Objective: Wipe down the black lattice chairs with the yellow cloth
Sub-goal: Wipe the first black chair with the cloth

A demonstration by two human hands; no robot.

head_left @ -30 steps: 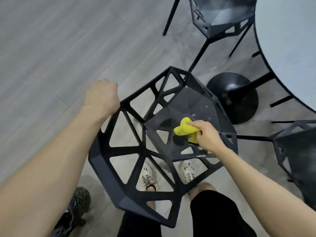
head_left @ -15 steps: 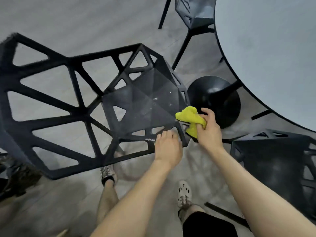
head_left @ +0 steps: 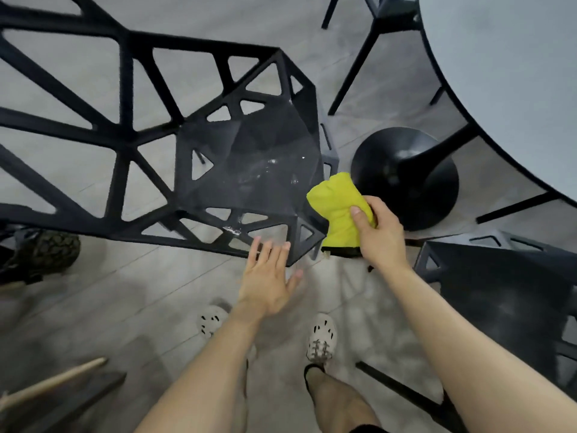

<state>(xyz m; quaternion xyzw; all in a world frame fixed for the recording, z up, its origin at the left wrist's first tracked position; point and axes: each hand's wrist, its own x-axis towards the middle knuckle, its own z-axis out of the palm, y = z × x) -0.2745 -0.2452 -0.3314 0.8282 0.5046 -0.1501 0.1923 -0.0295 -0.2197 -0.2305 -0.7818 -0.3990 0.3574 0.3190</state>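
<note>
My right hand (head_left: 379,235) is closed around the yellow cloth (head_left: 340,210), thumb pressed across its top and the other fingers curled underneath, so the bunched cloth sticks out past my knuckles. The cloth sits right at the front right corner of the nearest chair's (head_left: 243,170) seat, touching or just beside its edge; I cannot tell which. My left hand (head_left: 268,282) is flat and empty, its fingers (head_left: 268,251) spread a little, the tips over the seat's front rim.

I count three black lattice chairs. The one I am at fills the left and middle, its open triangle backrest stretching off to the left and its solid seat panel showing a few pale wet smears. A second chair (head_left: 499,295) stands just right of my right arm. A third (head_left: 390,14) shows only partly at the top, beside the round grey table (head_left: 505,82). One black domed table base (head_left: 406,176) stands on the floor just beyond the cloth.

Below, my two pale clogs (head_left: 321,339) rest on the grey floor. One dark patterned shoe (head_left: 43,251) lies at the left edge, under the backrest.
</note>
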